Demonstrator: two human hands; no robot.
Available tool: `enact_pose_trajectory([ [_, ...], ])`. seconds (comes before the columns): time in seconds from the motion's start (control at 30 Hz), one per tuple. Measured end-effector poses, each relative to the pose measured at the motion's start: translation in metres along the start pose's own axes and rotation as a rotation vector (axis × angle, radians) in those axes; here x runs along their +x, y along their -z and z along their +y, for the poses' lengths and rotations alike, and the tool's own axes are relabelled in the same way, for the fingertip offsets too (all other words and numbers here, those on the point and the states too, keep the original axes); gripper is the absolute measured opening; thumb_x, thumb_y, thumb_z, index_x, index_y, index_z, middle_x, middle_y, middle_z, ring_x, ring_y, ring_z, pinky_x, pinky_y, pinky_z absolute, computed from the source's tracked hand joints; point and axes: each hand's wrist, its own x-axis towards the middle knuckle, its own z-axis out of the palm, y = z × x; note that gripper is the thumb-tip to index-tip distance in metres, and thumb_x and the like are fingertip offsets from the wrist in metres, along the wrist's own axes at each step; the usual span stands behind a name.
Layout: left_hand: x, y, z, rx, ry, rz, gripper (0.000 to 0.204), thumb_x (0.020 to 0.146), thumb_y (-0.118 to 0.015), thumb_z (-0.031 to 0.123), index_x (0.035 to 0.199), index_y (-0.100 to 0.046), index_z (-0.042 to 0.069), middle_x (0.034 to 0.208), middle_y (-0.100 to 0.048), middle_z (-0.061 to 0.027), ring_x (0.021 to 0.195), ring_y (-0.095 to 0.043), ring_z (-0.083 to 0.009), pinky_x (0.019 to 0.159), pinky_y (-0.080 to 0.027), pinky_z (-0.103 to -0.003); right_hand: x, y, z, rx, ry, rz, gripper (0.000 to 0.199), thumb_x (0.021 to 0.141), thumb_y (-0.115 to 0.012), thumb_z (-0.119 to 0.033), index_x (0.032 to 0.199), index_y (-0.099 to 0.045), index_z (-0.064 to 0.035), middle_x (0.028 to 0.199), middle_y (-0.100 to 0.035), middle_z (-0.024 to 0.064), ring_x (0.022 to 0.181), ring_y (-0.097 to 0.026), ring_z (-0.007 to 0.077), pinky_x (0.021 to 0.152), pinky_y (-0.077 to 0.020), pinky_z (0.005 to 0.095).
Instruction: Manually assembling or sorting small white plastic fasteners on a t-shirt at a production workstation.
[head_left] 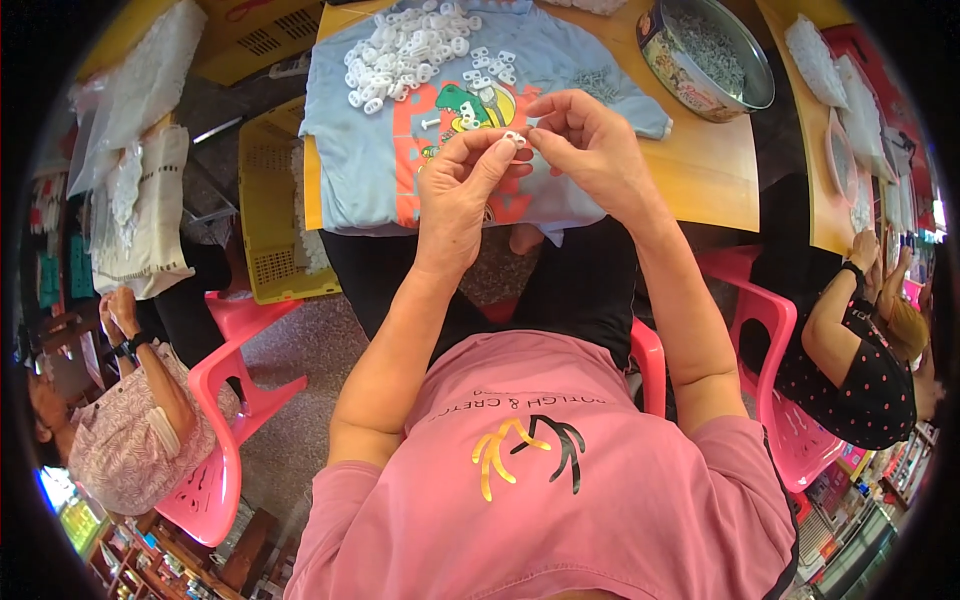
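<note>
White plastic, one small piece (515, 140), sits at the fingertips of the left hand (458, 190), clamped between thumb and index finger and jutting toward the right. It is held up over the near half of the blue shirt (350, 175) spread on the surface (700, 195). Right hand (592, 155): thumb and index finger drawn together just beside the piece; cannot tell whether anything is pinched between them.

Hard to make out: the piece's underside, covered by the left fingers; the shirt's print, partly behind both hands; the far edge of the surface, cut off at the top. Grey screws (597, 85), loose on the shirt toward its right side, blur into one patch.

Counts: one piece in the grip. One large heap of white pieces (400, 55) near the surface's far left corner, too overlapped to number. One smaller cluster (490, 66) just right of it, several pieces. One round tin (708, 55) by the far right corner, filled with screws beyond counting. One yellow crate (265, 215) beside the left edge.
</note>
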Motion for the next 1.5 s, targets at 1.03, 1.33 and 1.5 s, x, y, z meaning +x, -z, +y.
enact_pose_trajectory([
  [1.03, -0.007, 0.000, -0.005, 0.067, -0.176, -0.009, 0.015, 0.097, -0.060, 0.014, 0.106, -0.060, 0.002, 0.108, -0.069, -0.0096, 0.087, -0.066, -0.0123, 0.076, -0.053, -0.025, -0.007, -0.005, -0.004, 0.152, 0.121, 0.082, 0.016, 0.095, -0.064, -0.013, 0.104, -0.065, -0.0001, 0.087, -0.064, 0.0007, 0.069, -0.055, 0.0060, 0.062, -0.0466, 0.0209],
  [1.33, -0.009, -0.002, -0.004, 0.164, -0.165, -0.029, 0.014, 0.097, -0.060, 0.013, 0.105, -0.059, 0.002, 0.095, -0.065, -0.0038, 0.084, -0.065, -0.0107, 0.076, -0.053, -0.025, -0.008, 0.004, -0.011, -0.121, 0.111, -0.118, 0.015, 0.098, -0.058, -0.014, 0.102, -0.061, -0.0002, 0.083, -0.061, 0.0008, 0.068, -0.054, 0.0071, 0.062, -0.0467, 0.0221],
  [1.5, -0.010, -0.002, -0.006, 0.209, -0.218, -0.035, 0.013, 0.096, -0.061, 0.011, 0.105, -0.058, 0.001, 0.094, -0.065, -0.0041, 0.085, -0.064, -0.0096, 0.076, -0.053, -0.024, -0.011, 0.001, -0.011, -0.140, 0.101, -0.133, 0.015, 0.099, -0.056, -0.015, 0.102, -0.060, -0.0007, 0.082, -0.061, 0.0013, 0.066, -0.055, 0.0076, 0.060, -0.0466, 0.0222],
])
